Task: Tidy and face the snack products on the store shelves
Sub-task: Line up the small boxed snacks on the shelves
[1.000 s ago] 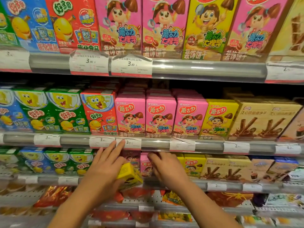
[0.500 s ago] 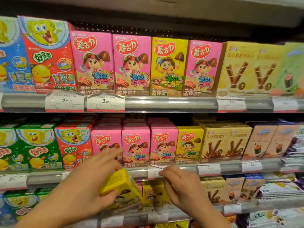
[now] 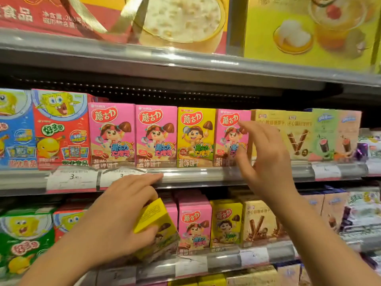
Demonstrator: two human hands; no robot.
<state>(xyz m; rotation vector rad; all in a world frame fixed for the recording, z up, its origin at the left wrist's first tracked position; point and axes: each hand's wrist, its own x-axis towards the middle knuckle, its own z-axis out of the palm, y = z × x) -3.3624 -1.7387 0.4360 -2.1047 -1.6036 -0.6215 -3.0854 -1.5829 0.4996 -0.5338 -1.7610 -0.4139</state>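
Left hand (image 3: 121, 219) grips yellow box (image 3: 158, 228); stocked shelf (image 3: 195, 174) behind.

Middle shelf (image 3: 195, 178) is showing three pink boxes (image 3: 112, 135), one yellow box (image 3: 195, 137), one red box (image 3: 61, 131). Two hands: left hand (image 3: 121, 219), right hand (image 3: 266, 157). One tilted yellow box (image 3: 158, 223) sitting in left grip.

A single head-worn view faces the snack shelves (image 3: 198, 176) straight on from close range, tilted slightly upward, taking in three tiers, both forearms entering from the bottom edge.
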